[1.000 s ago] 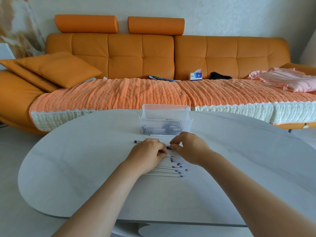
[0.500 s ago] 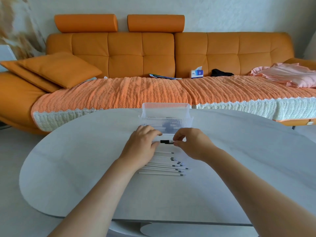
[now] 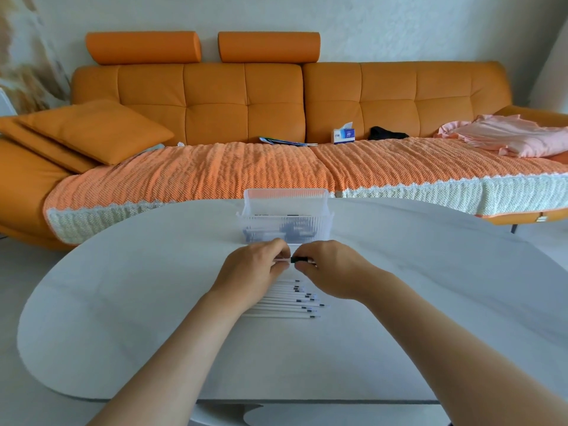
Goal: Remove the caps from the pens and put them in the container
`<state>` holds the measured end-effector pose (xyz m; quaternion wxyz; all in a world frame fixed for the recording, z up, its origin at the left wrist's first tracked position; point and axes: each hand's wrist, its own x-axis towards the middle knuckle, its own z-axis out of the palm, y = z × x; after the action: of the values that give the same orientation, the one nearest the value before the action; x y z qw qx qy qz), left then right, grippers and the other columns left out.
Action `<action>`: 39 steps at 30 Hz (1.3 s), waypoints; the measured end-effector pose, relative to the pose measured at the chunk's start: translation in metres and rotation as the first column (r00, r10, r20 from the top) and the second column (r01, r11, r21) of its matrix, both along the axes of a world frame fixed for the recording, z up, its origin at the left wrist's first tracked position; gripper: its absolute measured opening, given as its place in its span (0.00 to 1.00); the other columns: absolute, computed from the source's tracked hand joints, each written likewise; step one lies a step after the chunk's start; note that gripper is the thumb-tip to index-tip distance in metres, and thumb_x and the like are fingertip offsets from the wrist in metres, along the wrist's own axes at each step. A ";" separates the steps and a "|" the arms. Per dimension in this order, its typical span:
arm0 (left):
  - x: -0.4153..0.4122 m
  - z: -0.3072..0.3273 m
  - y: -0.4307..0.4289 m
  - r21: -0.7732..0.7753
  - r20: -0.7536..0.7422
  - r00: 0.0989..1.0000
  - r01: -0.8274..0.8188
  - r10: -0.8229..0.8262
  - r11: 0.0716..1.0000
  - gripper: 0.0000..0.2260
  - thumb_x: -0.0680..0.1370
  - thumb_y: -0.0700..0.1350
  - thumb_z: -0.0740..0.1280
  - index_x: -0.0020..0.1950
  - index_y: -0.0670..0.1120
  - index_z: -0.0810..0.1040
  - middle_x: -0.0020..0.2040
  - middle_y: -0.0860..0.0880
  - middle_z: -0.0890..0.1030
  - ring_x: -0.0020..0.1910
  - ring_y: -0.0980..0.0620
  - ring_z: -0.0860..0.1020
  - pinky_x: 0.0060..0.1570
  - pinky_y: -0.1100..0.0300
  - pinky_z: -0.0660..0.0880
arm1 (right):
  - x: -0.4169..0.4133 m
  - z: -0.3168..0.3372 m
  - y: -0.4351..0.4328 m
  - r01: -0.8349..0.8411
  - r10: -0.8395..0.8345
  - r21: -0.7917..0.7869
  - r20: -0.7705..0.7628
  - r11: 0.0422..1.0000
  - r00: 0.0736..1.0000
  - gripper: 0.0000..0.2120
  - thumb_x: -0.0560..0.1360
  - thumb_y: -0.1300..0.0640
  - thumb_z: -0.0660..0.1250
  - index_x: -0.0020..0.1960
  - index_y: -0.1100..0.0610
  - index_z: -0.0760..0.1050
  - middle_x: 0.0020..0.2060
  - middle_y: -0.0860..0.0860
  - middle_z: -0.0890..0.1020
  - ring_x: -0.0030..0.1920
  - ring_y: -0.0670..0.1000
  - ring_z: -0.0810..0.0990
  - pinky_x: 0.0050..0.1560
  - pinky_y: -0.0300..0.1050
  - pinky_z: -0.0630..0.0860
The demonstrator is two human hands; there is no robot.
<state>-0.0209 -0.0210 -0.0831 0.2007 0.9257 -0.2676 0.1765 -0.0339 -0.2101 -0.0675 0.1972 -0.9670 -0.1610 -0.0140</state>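
My left hand [image 3: 256, 265] holds the white barrel of a pen, most of it hidden in my fingers. My right hand [image 3: 330, 269] pinches the black cap [image 3: 298, 259] on that pen's end, just in front of the clear plastic container [image 3: 284, 221]. Dark caps lie inside the container. A row of several white pens [image 3: 289, 299] with dark tips lies on the white table [image 3: 138, 302] under and behind my hands, partly covered by my left wrist.
An orange sofa [image 3: 246, 96] with a knitted orange throw runs behind the table. On it lie cushions [image 3: 92, 130], a tissue box [image 3: 344, 135], a dark item and a pink cloth [image 3: 507, 136].
Both hands lifted a pen from the row and raised it toward the container. The black cap now shows between them, with my right fingers pinching it.
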 end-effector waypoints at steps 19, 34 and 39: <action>-0.002 0.003 0.007 -0.108 -0.141 0.989 0.034 -0.049 0.994 0.02 0.78 0.47 0.68 0.47 0.52 0.76 0.45 0.56 0.82 0.47 0.54 0.79 0.43 0.54 0.75 | -0.003 -0.001 0.005 -0.089 0.111 -0.183 0.116 0.979 0.987 0.09 0.84 0.55 0.55 0.53 0.54 0.73 0.40 0.51 0.81 0.39 0.56 0.78 0.40 0.53 0.76; 0.006 0.008 0.021 0.025 -0.175 0.981 -0.085 0.088 0.996 0.07 0.82 0.50 0.59 0.46 0.55 0.74 0.42 0.58 0.76 0.42 0.53 0.74 0.37 0.58 0.66 | 0.009 -0.003 -0.023 0.103 -0.104 -0.043 -0.030 0.994 0.994 0.15 0.79 0.65 0.60 0.57 0.50 0.79 0.54 0.49 0.72 0.44 0.48 0.74 0.43 0.36 0.69; 0.002 0.007 0.017 0.030 -0.178 0.980 -0.082 0.086 0.996 0.04 0.79 0.55 0.63 0.51 0.57 0.75 0.45 0.60 0.77 0.44 0.55 0.75 0.39 0.59 0.67 | 0.007 -0.005 -0.028 0.141 -0.134 0.069 -0.092 0.988 0.987 0.10 0.74 0.56 0.73 0.55 0.47 0.81 0.47 0.44 0.82 0.45 0.44 0.79 0.46 0.35 0.74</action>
<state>-0.0189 -0.0038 -0.0757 0.2060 0.9505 -0.2109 0.0979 -0.0264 -0.2383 -0.0729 0.2389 -0.9673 -0.0845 0.0086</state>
